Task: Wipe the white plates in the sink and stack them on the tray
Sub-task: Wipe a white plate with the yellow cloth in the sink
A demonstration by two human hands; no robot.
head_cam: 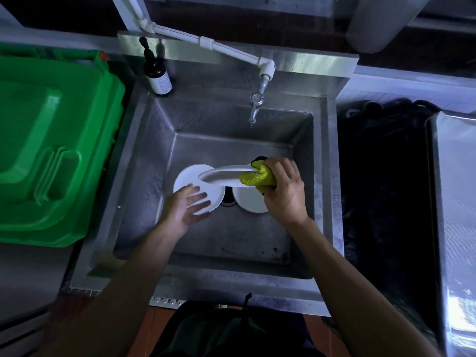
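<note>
Raised white plate point(224, 176) in cloth-wrapped right hand point(283, 189), left hand point(186, 206) below.

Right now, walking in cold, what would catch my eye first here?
Probably the bright yellow cloth in the right hand, pinched against a raised white plate over the steel sink. Next, the big green bin left of the sink. The left hand hovers open over another plate on the sink floor.

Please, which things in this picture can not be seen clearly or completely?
All in the head view:
- Right plate on the sink floor: partly covered by the lifted plate and the right hand.
- Drain: mostly hidden between plates.
- Bottle label: too small to read.
- Tray: cut off by the right edge.
</note>
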